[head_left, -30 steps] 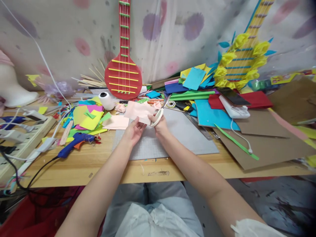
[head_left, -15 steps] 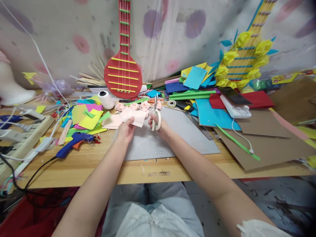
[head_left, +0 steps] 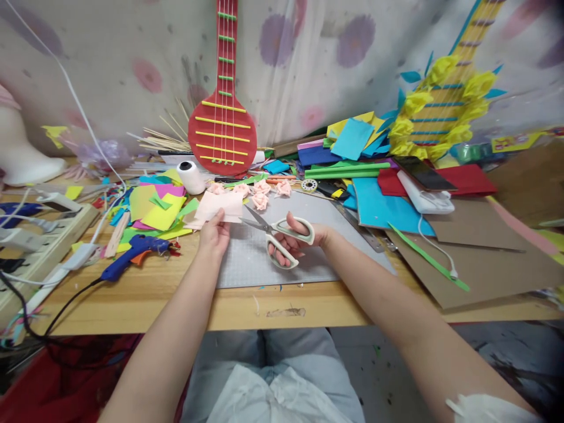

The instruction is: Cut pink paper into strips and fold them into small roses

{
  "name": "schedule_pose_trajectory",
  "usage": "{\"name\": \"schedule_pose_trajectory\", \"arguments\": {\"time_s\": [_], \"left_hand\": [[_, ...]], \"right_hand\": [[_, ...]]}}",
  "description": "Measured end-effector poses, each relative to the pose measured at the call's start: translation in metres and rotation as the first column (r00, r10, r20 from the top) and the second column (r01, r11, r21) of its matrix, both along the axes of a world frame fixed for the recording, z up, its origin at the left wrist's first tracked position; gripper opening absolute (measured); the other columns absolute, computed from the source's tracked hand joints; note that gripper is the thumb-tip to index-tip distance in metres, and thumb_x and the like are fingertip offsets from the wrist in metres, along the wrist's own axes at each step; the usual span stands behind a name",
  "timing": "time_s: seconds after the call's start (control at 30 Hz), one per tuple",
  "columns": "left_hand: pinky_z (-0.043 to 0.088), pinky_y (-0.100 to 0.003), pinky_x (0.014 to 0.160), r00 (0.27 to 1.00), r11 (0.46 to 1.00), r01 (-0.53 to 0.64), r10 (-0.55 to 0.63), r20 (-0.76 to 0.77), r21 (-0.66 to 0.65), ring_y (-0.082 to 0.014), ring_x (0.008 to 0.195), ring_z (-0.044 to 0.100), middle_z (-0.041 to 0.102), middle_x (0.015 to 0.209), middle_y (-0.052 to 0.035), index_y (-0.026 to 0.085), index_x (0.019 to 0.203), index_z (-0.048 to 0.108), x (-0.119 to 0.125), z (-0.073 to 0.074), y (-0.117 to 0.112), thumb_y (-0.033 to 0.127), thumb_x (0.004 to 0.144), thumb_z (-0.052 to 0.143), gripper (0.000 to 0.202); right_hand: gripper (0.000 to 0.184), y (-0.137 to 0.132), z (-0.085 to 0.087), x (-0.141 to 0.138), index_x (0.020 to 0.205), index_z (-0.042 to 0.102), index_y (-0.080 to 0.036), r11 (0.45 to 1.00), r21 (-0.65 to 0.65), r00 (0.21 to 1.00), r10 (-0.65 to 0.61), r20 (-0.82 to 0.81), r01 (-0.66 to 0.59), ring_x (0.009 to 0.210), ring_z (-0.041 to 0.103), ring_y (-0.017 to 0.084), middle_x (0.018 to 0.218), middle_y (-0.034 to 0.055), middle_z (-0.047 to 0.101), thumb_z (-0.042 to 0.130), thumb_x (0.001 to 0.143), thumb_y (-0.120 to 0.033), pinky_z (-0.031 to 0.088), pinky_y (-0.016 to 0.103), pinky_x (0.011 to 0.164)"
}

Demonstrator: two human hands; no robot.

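Pinched in my left hand (head_left: 214, 234) is a pale pink sheet of paper (head_left: 220, 205), held by its lower edge above the left side of the grey cutting mat (head_left: 247, 270). My right hand (head_left: 291, 242) has its thumb and fingers through the loops of white-handled scissors (head_left: 282, 228). Their blades are spread and point left, close to the paper's right edge; I cannot tell whether they touch it. Several pink paper flowers (head_left: 261, 194) lie just behind, along the mat's far edge.
A blue glue gun (head_left: 136, 255) lies left, beside coloured paper scraps (head_left: 163, 214) and a power strip (head_left: 48, 255). A red paper lute (head_left: 222, 135) leans at the back near a white thread spool (head_left: 191, 178). Brown cardboard (head_left: 476, 264) and a phone (head_left: 423, 173) are at right.
The scissors have turned from pointing up to pointing left, and their blades have spread. My right hand has moved right and nearer; my left hand has shifted slightly left with the paper.
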State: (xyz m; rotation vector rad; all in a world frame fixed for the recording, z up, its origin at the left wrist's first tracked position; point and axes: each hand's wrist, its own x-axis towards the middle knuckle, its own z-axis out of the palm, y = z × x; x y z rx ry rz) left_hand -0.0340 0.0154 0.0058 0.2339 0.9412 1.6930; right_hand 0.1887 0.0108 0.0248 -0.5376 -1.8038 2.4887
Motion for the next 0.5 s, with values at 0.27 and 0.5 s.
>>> {"name": "schedule_pose_trajectory", "arguments": {"time_s": [0.27,0.5], "left_hand": [[0.053,-0.015,0.071,0.999,0.999,0.028,-0.027,0.037,-0.034,-0.007,0.075,0.065,0.069,0.073,0.0017,0.016,0.086,0.062,0.001,0.0,-0.002,0.0,0.074,0.054,0.021],[0.054,-0.017,0.075,0.997,0.997,0.082,-0.082,-0.006,0.013,-0.0092,0.084,0.065,0.07,0.085,0.0007,0.018,0.09,0.062,0.005,0.0,-0.005,-0.001,0.073,0.054,0.027]], "right_hand": [[0.086,0.003,-0.002,0.0,0.079,0.057,-0.01,0.998,-0.033,0.998,-0.046,0.052,0.048,0.058,0.059,0.015,0.072,0.013,0.064,0.011,0.069,-0.082,0.032,0.019,0.034],[0.09,0.002,0.0,0.007,0.08,0.058,-0.009,0.993,-0.009,0.992,-0.118,0.047,0.118,0.058,0.059,0.016,0.071,0.0135,0.064,0.011,0.065,-0.085,0.032,0.019,0.034]]}}
